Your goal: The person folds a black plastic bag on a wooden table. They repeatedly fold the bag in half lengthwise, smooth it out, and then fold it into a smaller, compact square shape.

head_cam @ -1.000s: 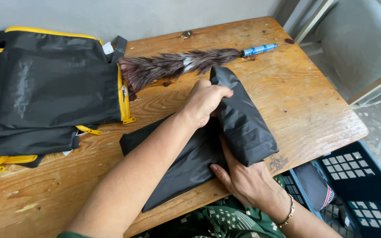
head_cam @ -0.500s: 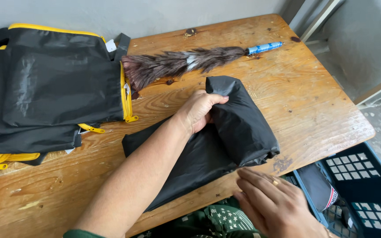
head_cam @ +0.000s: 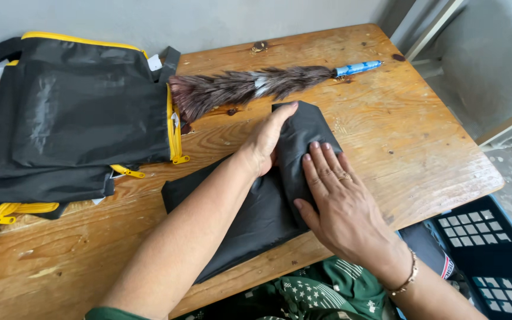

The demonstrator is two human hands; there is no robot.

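A folded black fabric piece (head_cam: 250, 219) lies on the wooden table (head_cam: 416, 148) near its front edge. My left hand (head_cam: 268, 139) rests on the fabric's far end, fingers curled over the fold. Laid flat on the folded right part is my right hand (head_cam: 339, 201), fingers together and pressing down; it wears a ring and a beaded bracelet. Just beyond the fabric lies a feather duster (head_cam: 250, 86) with a blue handle.
A stack of black bags with yellow zips (head_cam: 60, 124) covers the table's left side. A dark blue plastic crate (head_cam: 487, 249) stands on the floor at the lower right. A grey wall runs behind the table.
My right hand left the fabric's near edge, dropped off the table, then came back to lie flat on top of the fold. The left hand stayed on the far end.
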